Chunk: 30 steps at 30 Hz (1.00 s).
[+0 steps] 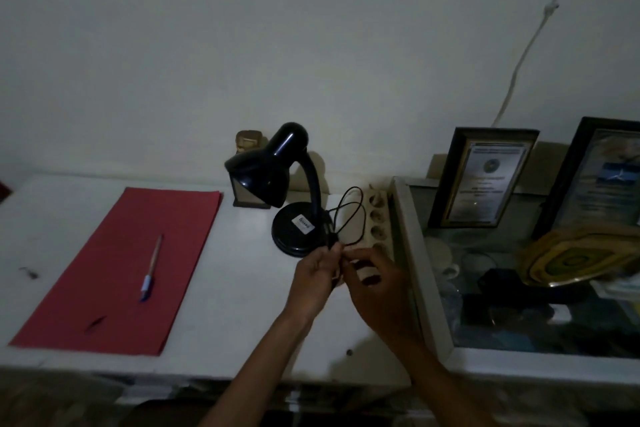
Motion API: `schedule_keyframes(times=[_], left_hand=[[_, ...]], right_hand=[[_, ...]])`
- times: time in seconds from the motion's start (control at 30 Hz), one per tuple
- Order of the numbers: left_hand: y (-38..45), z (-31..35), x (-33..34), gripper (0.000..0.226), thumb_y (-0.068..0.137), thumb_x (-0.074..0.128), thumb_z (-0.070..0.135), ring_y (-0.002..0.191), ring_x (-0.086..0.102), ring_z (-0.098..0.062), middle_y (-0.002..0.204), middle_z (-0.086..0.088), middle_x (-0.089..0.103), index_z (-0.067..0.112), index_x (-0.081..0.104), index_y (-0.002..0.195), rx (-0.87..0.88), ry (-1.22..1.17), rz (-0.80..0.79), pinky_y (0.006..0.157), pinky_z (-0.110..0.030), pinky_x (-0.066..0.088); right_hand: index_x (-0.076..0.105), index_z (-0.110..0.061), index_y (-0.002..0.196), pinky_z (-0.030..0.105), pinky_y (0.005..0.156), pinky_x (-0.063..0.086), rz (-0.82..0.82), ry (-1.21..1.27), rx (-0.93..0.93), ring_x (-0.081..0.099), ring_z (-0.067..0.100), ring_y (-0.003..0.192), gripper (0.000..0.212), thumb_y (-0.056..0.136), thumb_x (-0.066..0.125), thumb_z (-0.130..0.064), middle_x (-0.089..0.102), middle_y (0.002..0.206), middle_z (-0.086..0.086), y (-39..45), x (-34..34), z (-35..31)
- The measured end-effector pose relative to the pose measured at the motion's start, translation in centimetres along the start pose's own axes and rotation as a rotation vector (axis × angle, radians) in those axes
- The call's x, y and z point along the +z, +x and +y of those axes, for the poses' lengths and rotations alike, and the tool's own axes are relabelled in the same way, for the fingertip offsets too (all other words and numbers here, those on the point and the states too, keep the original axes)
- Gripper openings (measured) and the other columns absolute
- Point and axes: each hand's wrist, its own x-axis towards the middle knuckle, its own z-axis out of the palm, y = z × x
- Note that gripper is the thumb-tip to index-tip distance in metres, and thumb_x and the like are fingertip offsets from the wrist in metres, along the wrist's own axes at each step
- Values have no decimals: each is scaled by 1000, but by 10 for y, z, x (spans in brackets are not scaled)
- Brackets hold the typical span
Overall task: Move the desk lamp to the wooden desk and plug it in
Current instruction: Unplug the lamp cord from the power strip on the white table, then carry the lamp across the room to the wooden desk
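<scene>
A black gooseneck desk lamp (294, 215) stands upright on a white tabletop (242, 305), its shade tilted down to the left. Its black cord (349, 215) is bundled in loops beside the round base. My left hand (317, 274) and my right hand (375, 282) meet just in front of the base, fingers pinched on the gathered cord. A pale power strip (377, 218) with several round sockets lies right behind the loops. The plug itself is hidden by my fingers.
A red folder (114, 270) with a pen (152, 267) lies at left. A small box (247, 194) stands behind the lamp. A glass-topped case (426, 274) on the right carries framed certificates (481, 177) and a gold plaque (578, 253). A white cable (519, 59) runs down the wall.
</scene>
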Motion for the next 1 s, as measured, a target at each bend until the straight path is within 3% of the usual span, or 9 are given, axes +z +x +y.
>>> schedule_keyframes(times=[0.1, 0.27, 0.37, 0.47, 0.53, 0.6, 0.7, 0.83, 1.0], left_hand=[[-19, 1, -27, 35, 100, 50, 33, 70, 73, -13, 80, -2, 79, 2, 67, 102, -20, 8, 44, 58, -21, 55], [-32, -1, -52, 35, 98, 53, 37, 48, 55, -9, 70, 1, 76, 8, 69, 85, 2, 99, 162, 42, -16, 42], [-32, -1, -64, 37, 96, 55, 44, 43, 45, -8, 68, 3, 74, 17, 66, 72, 41, 170, 171, 42, -15, 36], [-27, -3, -75, 39, 91, 56, 51, 44, 43, -9, 73, -6, 74, 20, 71, 75, 36, 191, 199, 48, -21, 36], [-23, -5, -80, 41, 91, 56, 54, 51, 45, -15, 79, -23, 71, 19, 74, 80, 15, 208, 220, 51, -24, 35], [-21, -6, -82, 49, 86, 55, 62, 53, 43, -17, 78, -23, 70, 16, 74, 85, -5, 212, 226, 50, -24, 34], [-18, -7, -84, 58, 81, 53, 67, 50, 44, -14, 85, -20, 73, 12, 72, 89, -27, 224, 218, 48, -21, 36], [-13, -9, -81, 49, 93, 48, 57, 59, 57, -10, 91, -11, 76, 14, 71, 93, -53, 280, 230, 59, -28, 44], [-3, -11, -63, 45, 102, 37, 48, 95, 69, -16, 108, -7, 74, 20, 72, 109, -113, 160, 196, 76, -28, 55]], right_hand=[[73, -10, 97, 16, 67, 53, -51, -18, 88, 67, 6, 82, 15, 92, 62, 1, 71, 91, -6, 10, 5, -2], [60, -21, 130, 19, 56, 45, -126, -167, 416, 63, 18, 90, 40, 91, 62, -12, 64, 127, 4, 63, 18, 24], [46, -19, 146, 32, 75, 57, -98, -250, 436, 64, 24, 103, 61, 88, 65, -20, 55, 141, 5, 100, 18, 32], [38, -21, 150, 26, 53, 55, -220, -23, 671, 72, 21, 85, 63, 94, 65, -29, 58, 126, -2, 127, 21, 31], [56, -20, 134, 19, 42, 49, -337, 77, 740, 70, 15, 67, 40, 95, 63, -27, 70, 107, -2, 128, 26, 26], [68, -16, 115, 20, 48, 51, -402, 68, 708, 68, 15, 63, 22, 94, 62, -19, 76, 100, 7, 123, 35, 23], [72, -17, 104, 26, 58, 47, -376, 184, 670, 65, 18, 68, 15, 93, 61, -15, 75, 97, 10, 114, 38, 14], [73, -29, 98, 21, 47, 45, -329, 390, 527, 64, 11, 63, 18, 99, 56, -24, 76, 82, -1, 87, 28, -1], [69, -40, 100, 9, 53, 49, -492, 43, 113, 67, -5, 69, 16, 101, 58, -28, 72, 80, -23, 38, 31, -4]])
